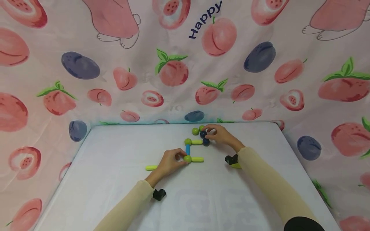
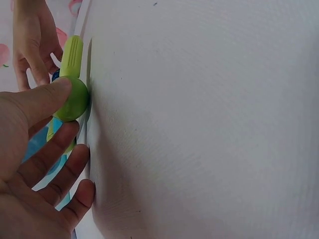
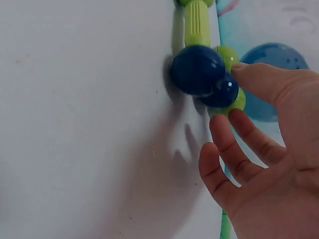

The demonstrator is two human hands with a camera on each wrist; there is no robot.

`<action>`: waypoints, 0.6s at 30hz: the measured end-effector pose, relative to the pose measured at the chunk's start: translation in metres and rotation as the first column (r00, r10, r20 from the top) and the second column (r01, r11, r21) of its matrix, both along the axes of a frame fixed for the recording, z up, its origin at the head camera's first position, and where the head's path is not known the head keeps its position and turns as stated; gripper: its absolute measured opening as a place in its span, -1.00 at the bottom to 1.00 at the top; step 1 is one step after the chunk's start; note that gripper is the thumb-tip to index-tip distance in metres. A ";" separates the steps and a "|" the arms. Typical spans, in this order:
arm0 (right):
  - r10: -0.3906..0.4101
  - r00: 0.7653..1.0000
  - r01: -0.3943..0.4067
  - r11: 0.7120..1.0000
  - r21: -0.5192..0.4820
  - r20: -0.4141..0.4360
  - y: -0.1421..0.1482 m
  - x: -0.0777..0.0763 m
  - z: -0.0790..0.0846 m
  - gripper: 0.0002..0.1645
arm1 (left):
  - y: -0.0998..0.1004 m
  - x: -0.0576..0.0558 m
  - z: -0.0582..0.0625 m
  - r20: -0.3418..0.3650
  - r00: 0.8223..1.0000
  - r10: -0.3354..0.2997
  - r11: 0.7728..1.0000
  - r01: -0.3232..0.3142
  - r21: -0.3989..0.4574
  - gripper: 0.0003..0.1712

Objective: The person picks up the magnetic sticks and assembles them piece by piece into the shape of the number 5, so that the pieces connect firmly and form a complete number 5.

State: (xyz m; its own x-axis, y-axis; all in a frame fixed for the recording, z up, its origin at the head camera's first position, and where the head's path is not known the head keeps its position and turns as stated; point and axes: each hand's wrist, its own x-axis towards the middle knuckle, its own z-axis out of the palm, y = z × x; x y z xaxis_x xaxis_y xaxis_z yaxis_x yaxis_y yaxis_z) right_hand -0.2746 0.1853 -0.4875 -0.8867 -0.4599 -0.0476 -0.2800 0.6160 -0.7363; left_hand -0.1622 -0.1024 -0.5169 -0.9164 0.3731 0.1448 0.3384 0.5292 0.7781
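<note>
In the head view, my left hand (image 1: 170, 162) pinches a green ball (image 1: 187, 159) between thumb and index finger, its other fingers spread in the left wrist view. A yellow-green rod (image 1: 198, 159) points right from this ball, and a blue rod (image 1: 188, 149) leads back to another green ball (image 1: 188, 141). From there a second yellow-green rod (image 1: 197, 142) meets a dark blue ball (image 1: 206, 142). Just behind it, my right hand (image 1: 219, 133) holds another dark blue ball (image 1: 203, 134) between thumb and index finger. Two green balls lie close by, one (image 1: 195, 131) left of my fingertips.
One loose yellow-green rod (image 1: 151, 167) lies beside my left wrist; another (image 1: 236, 165) is partly hidden under my right wrist. Small black devices sit at both wrists. The white table (image 1: 121, 141) ends at a fruit-print cloth (image 1: 170, 106) behind it.
</note>
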 end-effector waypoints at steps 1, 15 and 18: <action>0.000 1.000 0.000 1.000 -0.004 0.012 0.001 -0.002 -0.001 -0.57 | 0.000 0.000 0.000 0.002 1.000 0.000 1.000 0.000 -0.001 -0.73; 0.067 0.997 -0.067 0.998 -0.017 0.034 0.002 -0.014 -0.010 -0.56 | 0.000 -0.002 -0.003 0.009 1.000 0.006 1.000 -0.006 -0.024 -0.71; 0.086 0.996 -0.086 0.996 -0.016 0.019 0.001 -0.015 -0.010 -0.56 | 0.000 -0.001 -0.003 0.006 1.000 0.007 1.000 -0.007 -0.018 -0.71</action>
